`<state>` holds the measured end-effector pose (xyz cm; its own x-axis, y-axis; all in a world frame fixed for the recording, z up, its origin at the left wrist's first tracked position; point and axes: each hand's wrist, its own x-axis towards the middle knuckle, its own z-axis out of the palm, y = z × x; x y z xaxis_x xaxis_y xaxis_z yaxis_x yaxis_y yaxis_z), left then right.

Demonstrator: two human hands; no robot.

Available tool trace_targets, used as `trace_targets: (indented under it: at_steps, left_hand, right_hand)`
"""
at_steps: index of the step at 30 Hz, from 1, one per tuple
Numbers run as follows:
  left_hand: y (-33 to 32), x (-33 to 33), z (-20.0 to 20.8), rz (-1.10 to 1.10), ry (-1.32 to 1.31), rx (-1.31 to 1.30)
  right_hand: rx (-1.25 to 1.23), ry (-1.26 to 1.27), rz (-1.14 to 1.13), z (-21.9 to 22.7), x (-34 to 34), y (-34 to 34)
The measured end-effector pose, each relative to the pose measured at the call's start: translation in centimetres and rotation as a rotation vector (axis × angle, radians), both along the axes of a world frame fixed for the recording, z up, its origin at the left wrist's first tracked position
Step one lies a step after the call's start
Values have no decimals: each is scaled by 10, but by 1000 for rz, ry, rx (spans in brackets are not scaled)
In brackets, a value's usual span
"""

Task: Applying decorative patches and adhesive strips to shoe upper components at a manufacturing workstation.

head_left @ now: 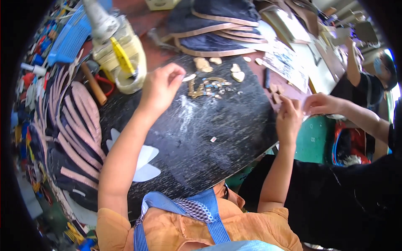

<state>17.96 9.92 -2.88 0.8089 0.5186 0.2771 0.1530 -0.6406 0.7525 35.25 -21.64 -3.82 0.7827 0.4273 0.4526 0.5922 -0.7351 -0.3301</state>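
Observation:
My left hand (161,88) is raised over the left side of the black work board (197,159), thumb and fingers pinched together. What they hold, if anything, is too small to tell. Just right of the fingertips shows a small white sliver (189,78); whether they touch it is unclear. Beyond the board's right edge, my right hand (289,117) has its fingers closed beside small tan pieces (276,90), its contents hidden. Close to it reaches a co-worker's hand (321,103). Small metal fittings (209,88) lie grouped on the board, near heart-shaped beige pieces (238,76).
Dark panels with pink edging are stacked at the left (79,125) and the back (217,44). A cream container (136,83) holds a yellow cutter (121,56). White petal-shaped pieces (146,171) lie under my left forearm. A blue basket (71,37) stands far left; another person (368,79) is far right.

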Motion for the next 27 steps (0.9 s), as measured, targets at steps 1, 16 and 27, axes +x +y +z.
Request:
trace_targets:
  at_steps: [1,16,27]
  left_hand:
    - [1,1,0,12,-10,13]
    - [-3,12,-2,30,8,9]
    - [-12,17,-3,-84,-11,-77]
  right_hand:
    - [12,8,7,4,-3,4]
    - [55,-5,524,20,-58,92]
    - [189,-22,551,1,-57,92]
